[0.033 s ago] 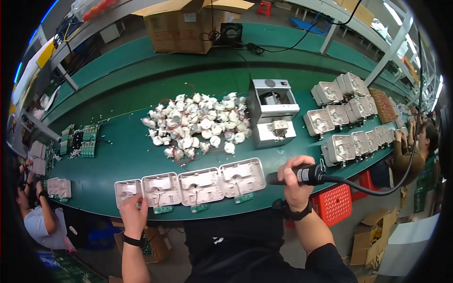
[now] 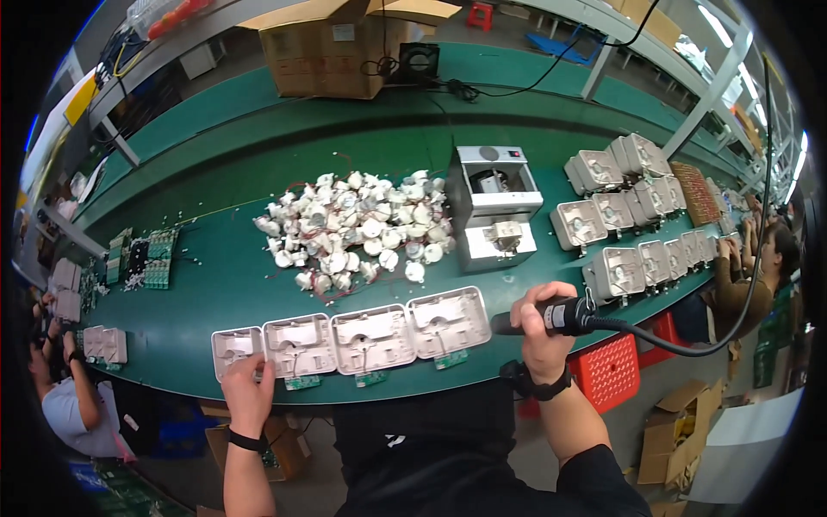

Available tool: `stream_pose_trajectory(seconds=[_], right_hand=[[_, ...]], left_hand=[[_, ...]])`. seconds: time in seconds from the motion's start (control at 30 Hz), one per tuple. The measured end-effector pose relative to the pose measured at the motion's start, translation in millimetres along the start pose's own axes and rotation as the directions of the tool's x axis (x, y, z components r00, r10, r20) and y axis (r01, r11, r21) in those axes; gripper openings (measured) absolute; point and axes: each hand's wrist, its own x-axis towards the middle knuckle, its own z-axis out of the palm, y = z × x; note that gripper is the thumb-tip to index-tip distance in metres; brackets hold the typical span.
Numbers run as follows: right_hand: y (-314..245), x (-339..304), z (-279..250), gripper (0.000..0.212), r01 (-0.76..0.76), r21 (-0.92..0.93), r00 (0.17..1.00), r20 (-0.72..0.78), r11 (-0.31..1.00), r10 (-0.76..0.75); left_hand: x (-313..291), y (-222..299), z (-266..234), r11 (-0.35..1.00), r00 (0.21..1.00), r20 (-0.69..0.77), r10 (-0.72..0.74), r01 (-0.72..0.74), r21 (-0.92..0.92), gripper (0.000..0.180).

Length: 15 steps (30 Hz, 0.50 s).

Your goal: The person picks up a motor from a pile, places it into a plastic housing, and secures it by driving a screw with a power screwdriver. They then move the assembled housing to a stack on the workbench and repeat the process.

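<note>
Four shallow white plastic housings would be a row, so I name them in turn: several housings (image 2: 373,338) lie side by side along the bench's near edge, open side up. Small green circuit boards (image 2: 370,379) hang on wires at their near rims. My left hand (image 2: 248,392) is closed at the near rim of the leftmost housing (image 2: 237,345), fingers bent over it; their tips are partly hidden. In my right hand (image 2: 545,345) is a black corded electric screwdriver (image 2: 564,317), held sideways, its tip pointing left beside the rightmost housing (image 2: 450,323).
A heap of white round parts with red wires (image 2: 362,228) lies beyond the row. A grey metal machine (image 2: 498,211) stands right of it. Stacked housings (image 2: 616,271) fill the right side. Co-workers sit at both ends. A red stool (image 2: 608,379) stands below right.
The row of housings has shifted slightly right relative to the heap, together with my left hand. My right hand keeps its hold on the electric screwdriver.
</note>
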Motion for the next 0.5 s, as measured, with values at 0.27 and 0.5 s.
stream_pose_trajectory(seconds=[0.27,0.5], right_hand=[[-16,80,-54,0.021,-0.235,-0.328,0.961,-0.217,0.915,0.169],[39,159,-89,0.032,-0.467,-0.404,0.883,-0.255,0.786,0.394]], left_hand=[[-2,32,17,0.999,0.999,-0.043,0.033,-0.032,0.023,0.015],[-2,48,24,0.996,0.996,0.004,0.087,-0.087,-0.024,0.016]])
